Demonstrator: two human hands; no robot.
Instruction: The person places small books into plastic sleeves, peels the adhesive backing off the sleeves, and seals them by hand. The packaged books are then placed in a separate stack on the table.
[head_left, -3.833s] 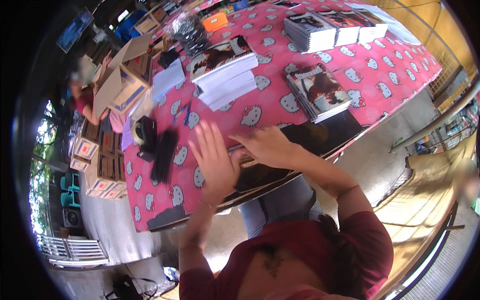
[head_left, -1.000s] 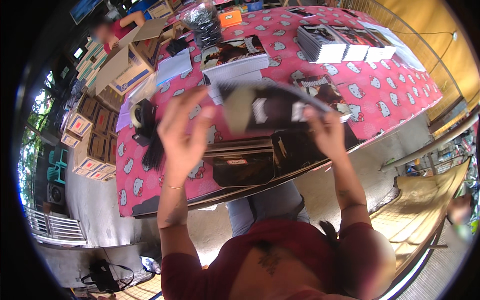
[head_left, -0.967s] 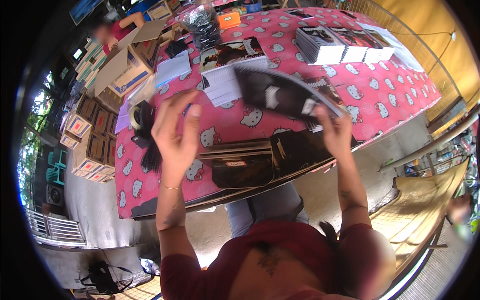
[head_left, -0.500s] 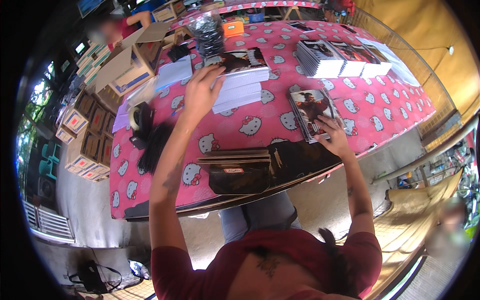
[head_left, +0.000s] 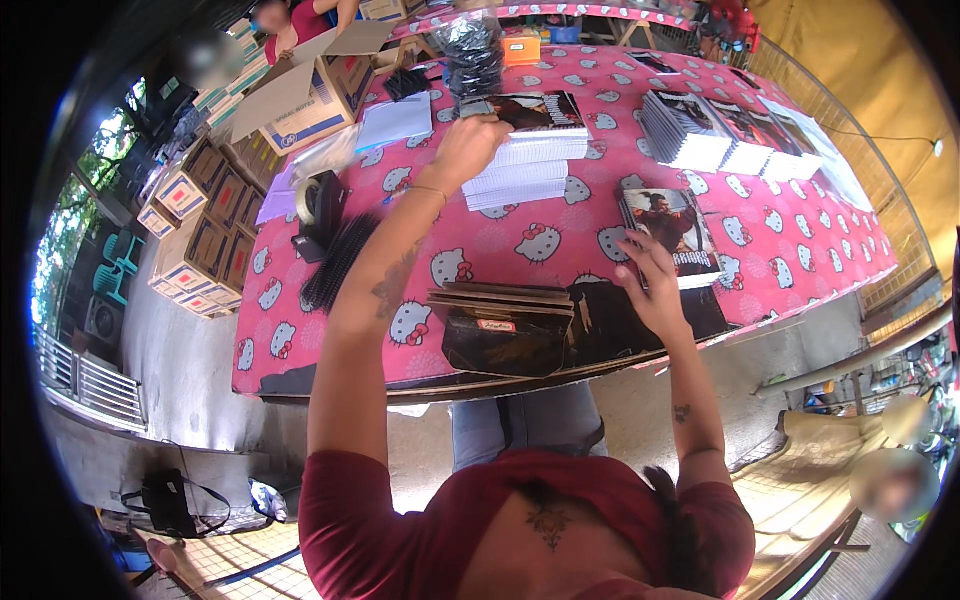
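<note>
Earliest frame: both hands low at the near edge of the desk (head_left: 820,250), over the dark stack.

One second ago: both hands raised, holding a dark-covered book open in mid-frame.

Now: that book (head_left: 672,232) lies flat on the pink cloth at centre right of the frame. Right hand (head_left: 655,290) has come down onto its lower left corner, fingers spread, no grip closed around it. Left hand (head_left: 468,148) has extended to the upper centre and rests on the near left edge of the tall white stack (head_left: 532,150) with a dark cover on top.
</note>
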